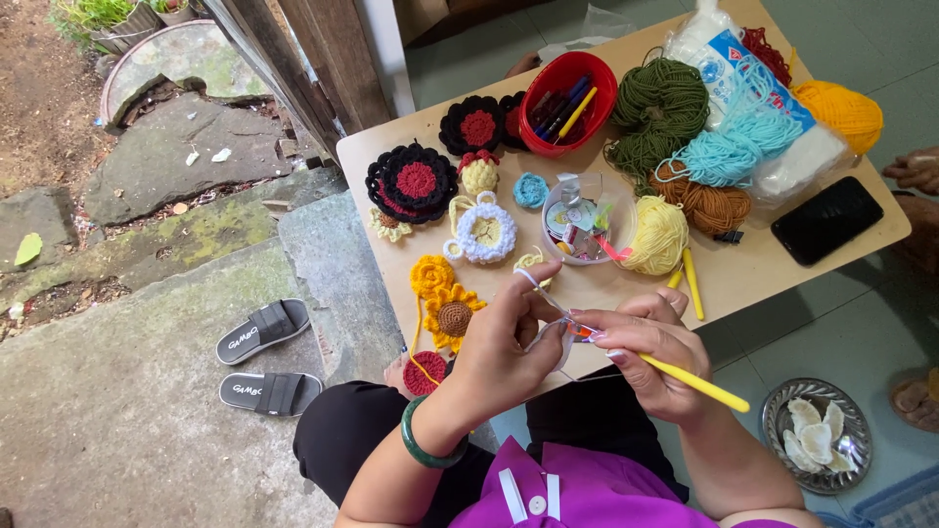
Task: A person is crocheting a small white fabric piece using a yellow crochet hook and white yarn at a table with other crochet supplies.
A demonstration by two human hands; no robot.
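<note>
Left hand (504, 337) fingers pinch small pale crocheted yarn piece (548, 332), white strand looped over raised forefinger. Right hand (650, 357) fingers pressed around slim yellow plastic crochet hook (694, 383), tip in piece, above near edge of low tan wooden table (753, 279). Just beyond: knobbly yellow-and-brown crocheted sunflower (452, 315), clear round plastic tub (579, 217), soft pale-yellow yarn ball (657, 235). Farther: glossy red plastic bowl (567, 106) with pens, flat black phone (827, 220).
</note>
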